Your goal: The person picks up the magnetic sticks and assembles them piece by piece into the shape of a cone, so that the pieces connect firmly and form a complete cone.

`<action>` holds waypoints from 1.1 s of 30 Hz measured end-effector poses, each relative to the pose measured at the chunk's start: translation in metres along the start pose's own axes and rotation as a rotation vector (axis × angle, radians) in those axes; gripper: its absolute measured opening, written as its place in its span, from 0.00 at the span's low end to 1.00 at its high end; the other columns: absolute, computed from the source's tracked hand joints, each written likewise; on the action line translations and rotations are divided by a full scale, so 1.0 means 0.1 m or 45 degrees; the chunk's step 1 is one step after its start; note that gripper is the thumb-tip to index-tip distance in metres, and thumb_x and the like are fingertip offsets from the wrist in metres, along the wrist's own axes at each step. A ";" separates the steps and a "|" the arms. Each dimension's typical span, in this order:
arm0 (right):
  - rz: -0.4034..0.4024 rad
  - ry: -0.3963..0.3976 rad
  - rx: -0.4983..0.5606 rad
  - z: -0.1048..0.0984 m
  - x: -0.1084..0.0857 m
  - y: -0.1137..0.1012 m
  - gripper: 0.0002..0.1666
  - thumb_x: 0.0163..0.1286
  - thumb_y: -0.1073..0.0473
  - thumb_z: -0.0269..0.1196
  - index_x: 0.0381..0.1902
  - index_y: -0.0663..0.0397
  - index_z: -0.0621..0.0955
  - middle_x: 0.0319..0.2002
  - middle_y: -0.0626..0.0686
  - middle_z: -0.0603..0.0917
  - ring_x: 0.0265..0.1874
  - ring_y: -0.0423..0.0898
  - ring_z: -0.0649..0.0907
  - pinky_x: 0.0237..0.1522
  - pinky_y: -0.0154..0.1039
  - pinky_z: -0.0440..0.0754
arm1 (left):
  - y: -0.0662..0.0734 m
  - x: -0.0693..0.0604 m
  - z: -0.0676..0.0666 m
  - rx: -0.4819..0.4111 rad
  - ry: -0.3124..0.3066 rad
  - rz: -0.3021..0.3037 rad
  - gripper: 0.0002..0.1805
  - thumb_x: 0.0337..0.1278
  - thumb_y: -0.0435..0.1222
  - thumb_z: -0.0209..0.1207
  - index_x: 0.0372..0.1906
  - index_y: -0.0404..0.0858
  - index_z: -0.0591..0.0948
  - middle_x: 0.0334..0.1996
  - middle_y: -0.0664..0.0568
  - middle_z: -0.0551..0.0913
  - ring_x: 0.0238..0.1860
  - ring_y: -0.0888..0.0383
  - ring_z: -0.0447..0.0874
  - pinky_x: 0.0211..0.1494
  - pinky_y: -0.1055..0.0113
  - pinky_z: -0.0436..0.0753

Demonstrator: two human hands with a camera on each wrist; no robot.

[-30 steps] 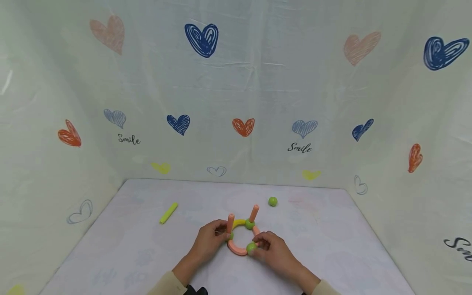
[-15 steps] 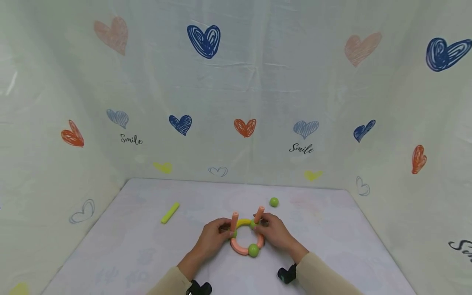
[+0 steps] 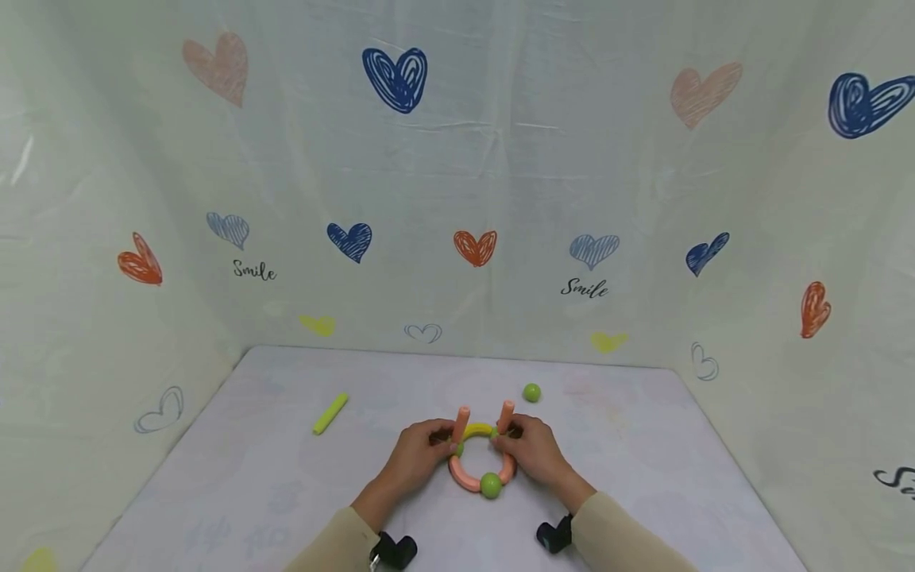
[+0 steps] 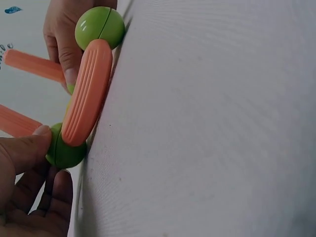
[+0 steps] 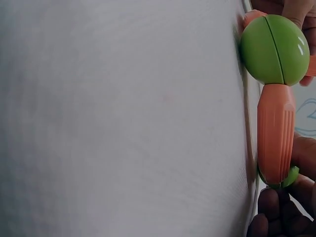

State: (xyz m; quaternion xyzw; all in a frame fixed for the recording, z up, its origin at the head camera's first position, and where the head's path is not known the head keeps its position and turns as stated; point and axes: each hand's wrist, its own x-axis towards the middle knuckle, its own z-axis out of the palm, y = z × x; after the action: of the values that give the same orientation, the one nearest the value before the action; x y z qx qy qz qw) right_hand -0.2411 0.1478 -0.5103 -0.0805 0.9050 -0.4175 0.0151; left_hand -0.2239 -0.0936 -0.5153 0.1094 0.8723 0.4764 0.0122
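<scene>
A ring of curved sticks and green balls lies on the table before me in the head view. An orange curved stick and a front green ball form its near side; a yellow curved stick is at the back. Two straight orange sticks rise from it, one left and one right. My left hand pinches the left green ball at its stick's base. With thumb and fingers, my right hand holds the right green ball, mostly hidden by fingers.
A lime-yellow straight stick lies to the left on the white table. Behind the ring, to the right, sits a loose green ball. A white curtain printed with hearts hangs around the table.
My right hand has moved from the front green ball back to the right green ball under its straight stick. My left hand stays on its ball; the left stick has shifted slightly right.
</scene>
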 end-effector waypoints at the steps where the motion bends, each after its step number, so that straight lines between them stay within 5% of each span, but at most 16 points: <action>1: -0.002 0.006 0.001 0.00 0.00 0.00 0.11 0.65 0.55 0.75 0.43 0.53 0.87 0.33 0.46 0.85 0.32 0.41 0.78 0.36 0.36 0.76 | 0.00 0.00 0.00 -0.002 0.000 -0.003 0.18 0.65 0.37 0.71 0.58 0.40 0.87 0.49 0.54 0.90 0.46 0.60 0.85 0.51 0.60 0.85; 10: 0.019 -0.012 0.028 -0.02 -0.03 0.05 0.14 0.66 0.53 0.74 0.45 0.52 0.86 0.36 0.46 0.84 0.34 0.42 0.78 0.38 0.38 0.77 | -0.01 -0.03 -0.03 -0.021 0.010 0.006 0.21 0.64 0.40 0.71 0.60 0.39 0.86 0.52 0.50 0.89 0.48 0.56 0.86 0.52 0.57 0.86; 14: 0.030 -0.032 0.038 -0.01 -0.04 0.07 0.14 0.66 0.53 0.72 0.46 0.53 0.86 0.36 0.47 0.85 0.34 0.42 0.79 0.38 0.37 0.78 | -0.02 -0.08 -0.15 -0.026 0.081 -0.038 0.18 0.67 0.40 0.69 0.60 0.43 0.86 0.54 0.51 0.88 0.53 0.54 0.85 0.55 0.57 0.85; 18: 0.034 -0.035 0.048 0.00 -0.05 0.07 0.13 0.66 0.53 0.73 0.45 0.52 0.86 0.35 0.46 0.84 0.34 0.42 0.79 0.37 0.37 0.77 | -0.08 -0.09 -0.43 0.026 0.199 -0.077 0.15 0.69 0.37 0.67 0.58 0.46 0.87 0.54 0.53 0.87 0.56 0.53 0.81 0.56 0.56 0.83; 24: 0.031 0.015 0.047 -0.03 -0.04 0.06 0.12 0.66 0.54 0.73 0.44 0.53 0.86 0.37 0.47 0.86 0.35 0.42 0.79 0.39 0.38 0.79 | -0.32 -0.07 -1.03 0.102 0.317 -0.152 0.17 0.71 0.36 0.65 0.61 0.42 0.85 0.59 0.46 0.85 0.62 0.46 0.78 0.64 0.47 0.79; 28: 0.060 0.033 0.042 -0.03 -0.03 0.06 0.12 0.66 0.55 0.73 0.45 0.52 0.87 0.36 0.47 0.85 0.34 0.43 0.79 0.39 0.38 0.79 | -0.49 -0.12 -1.35 0.140 0.347 -0.228 0.20 0.72 0.37 0.65 0.65 0.38 0.83 0.63 0.39 0.81 0.65 0.40 0.74 0.69 0.41 0.74; 33: 0.073 0.033 0.033 -0.04 -0.04 0.08 0.14 0.65 0.56 0.73 0.46 0.54 0.86 0.34 0.46 0.83 0.33 0.43 0.78 0.36 0.38 0.77 | -0.64 -0.20 -1.58 0.139 0.332 -0.283 0.24 0.72 0.40 0.65 0.68 0.36 0.80 0.67 0.35 0.77 0.69 0.36 0.70 0.69 0.37 0.72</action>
State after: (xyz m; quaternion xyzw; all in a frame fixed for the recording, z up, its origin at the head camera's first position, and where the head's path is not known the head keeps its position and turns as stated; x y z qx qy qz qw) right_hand -0.2390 0.1568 -0.5135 -0.0490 0.9015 -0.4297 0.0164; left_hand -0.2358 -0.2622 -0.4842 -0.0499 0.8979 0.4340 -0.0545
